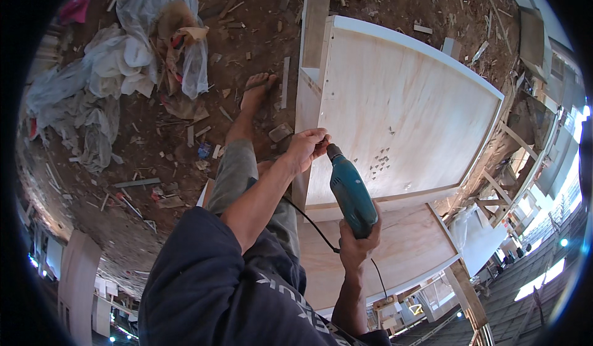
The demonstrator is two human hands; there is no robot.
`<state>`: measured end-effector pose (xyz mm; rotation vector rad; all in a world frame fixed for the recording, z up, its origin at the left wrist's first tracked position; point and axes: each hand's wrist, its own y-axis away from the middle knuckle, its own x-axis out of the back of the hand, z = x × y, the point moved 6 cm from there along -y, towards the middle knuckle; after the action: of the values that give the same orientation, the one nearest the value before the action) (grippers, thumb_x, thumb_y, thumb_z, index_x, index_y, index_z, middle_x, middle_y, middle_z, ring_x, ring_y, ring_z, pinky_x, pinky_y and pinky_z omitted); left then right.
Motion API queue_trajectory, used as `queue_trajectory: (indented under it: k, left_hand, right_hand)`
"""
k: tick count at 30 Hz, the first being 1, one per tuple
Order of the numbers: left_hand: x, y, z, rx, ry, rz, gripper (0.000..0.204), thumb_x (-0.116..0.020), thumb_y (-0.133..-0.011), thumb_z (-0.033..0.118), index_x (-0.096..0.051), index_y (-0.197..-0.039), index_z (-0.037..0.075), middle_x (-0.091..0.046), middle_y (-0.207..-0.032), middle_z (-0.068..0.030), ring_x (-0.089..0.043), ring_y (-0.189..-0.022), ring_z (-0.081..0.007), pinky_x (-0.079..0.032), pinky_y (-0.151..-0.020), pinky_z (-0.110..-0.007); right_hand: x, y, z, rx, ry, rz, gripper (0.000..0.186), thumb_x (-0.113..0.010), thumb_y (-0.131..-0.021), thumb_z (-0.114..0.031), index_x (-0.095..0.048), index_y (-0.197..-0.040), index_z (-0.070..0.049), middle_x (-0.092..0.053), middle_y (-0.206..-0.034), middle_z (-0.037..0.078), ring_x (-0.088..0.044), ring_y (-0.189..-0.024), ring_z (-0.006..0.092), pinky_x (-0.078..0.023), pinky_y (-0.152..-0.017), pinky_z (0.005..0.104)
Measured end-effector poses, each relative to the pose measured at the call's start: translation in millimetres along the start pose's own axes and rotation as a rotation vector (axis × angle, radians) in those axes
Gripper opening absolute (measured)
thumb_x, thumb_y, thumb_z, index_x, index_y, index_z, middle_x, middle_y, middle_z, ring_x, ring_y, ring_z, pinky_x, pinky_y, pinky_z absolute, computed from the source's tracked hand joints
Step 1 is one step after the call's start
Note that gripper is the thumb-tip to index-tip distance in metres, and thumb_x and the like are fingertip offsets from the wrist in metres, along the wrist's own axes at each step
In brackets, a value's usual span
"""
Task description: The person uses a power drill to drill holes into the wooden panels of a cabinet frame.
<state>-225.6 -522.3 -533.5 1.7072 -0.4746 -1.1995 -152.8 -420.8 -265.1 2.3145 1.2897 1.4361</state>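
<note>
My right hand (358, 242) is wrapped round the handle of a teal corded power drill (352, 191). The drill's dark chuck points up and left, to the edge of a pale plywood panel (407, 99) with a white rim. Right at the drill's tip, my left hand (307, 148) is closed in a pinch over the panel's left edge. Whatever is between its fingers is too small to make out. Several small dark screws (380, 160) lie loose on the panel, to the right of the drill.
A black cord (315, 225) runs beside the drill. Below the panel is another plywood surface (395, 241). Crumpled plastic sheeting (92, 80) and wood scraps (137, 183) litter the dirt floor at left. Wooden beams (519, 139) stand at right.
</note>
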Motion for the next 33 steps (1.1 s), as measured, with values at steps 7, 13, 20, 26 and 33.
queue_trajectory:
  k: [7,13,20,26,33]
  left_hand:
    - [-1,-21,-1,0.067,0.279,-0.045,0.017,-0.052,-0.105,0.018,-0.066,-0.109,0.009,-0.07,-0.103,-0.0027,-0.063,-0.094,-0.0106,-0.053,-0.084,-0.026]
    - [-4,-24,7,0.08,0.238,0.016,0.018,-0.052,-0.105,0.02,-0.065,-0.107,0.008,-0.07,-0.101,-0.0033,-0.064,-0.091,-0.0109,-0.053,-0.083,-0.028]
    - [-20,-11,3,0.121,0.298,-0.149,0.029,-0.059,-0.101,0.032,-0.064,-0.108,0.004,-0.07,-0.103,-0.007,-0.067,-0.095,-0.0181,-0.055,-0.087,-0.036]
    - [-66,45,-14,0.169,0.33,-0.376,0.065,-0.072,-0.085,0.058,-0.062,-0.114,0.001,-0.067,-0.11,-0.0169,-0.068,-0.1,-0.0335,-0.056,-0.095,-0.045]
    - [-68,39,-7,0.124,0.366,-0.392,0.051,-0.068,-0.089,0.05,-0.062,-0.106,0.003,-0.067,-0.104,-0.0152,-0.069,-0.095,-0.0254,-0.058,-0.09,-0.04]
  right_hand:
    - [-34,-23,-33,0.103,0.107,-0.035,0.073,-0.069,-0.076,0.006,-0.044,-0.144,-0.001,-0.063,-0.12,0.02,-0.064,-0.105,0.027,-0.052,-0.091,0.0361]
    - [-41,-30,-35,0.086,0.087,-0.045,0.073,-0.071,-0.077,0.003,-0.043,-0.144,0.0,-0.064,-0.12,0.022,-0.065,-0.107,0.03,-0.053,-0.092,0.0377]
    - [-44,-43,-43,0.216,0.214,-0.046,0.067,-0.069,-0.079,-0.001,-0.044,-0.141,-0.002,-0.069,-0.105,0.026,-0.072,-0.093,0.0407,-0.057,-0.077,0.0422]
    - [-48,-55,-64,0.239,0.302,-0.111,0.069,-0.065,-0.077,0.003,-0.042,-0.142,-0.004,-0.066,-0.118,0.026,-0.069,-0.098,0.0451,-0.057,-0.08,0.0455]
    - [-52,-59,-67,0.245,0.357,-0.154,0.073,-0.062,-0.076,0.006,-0.04,-0.143,-0.007,-0.065,-0.122,0.026,-0.068,-0.101,0.0447,-0.056,-0.082,0.0466]
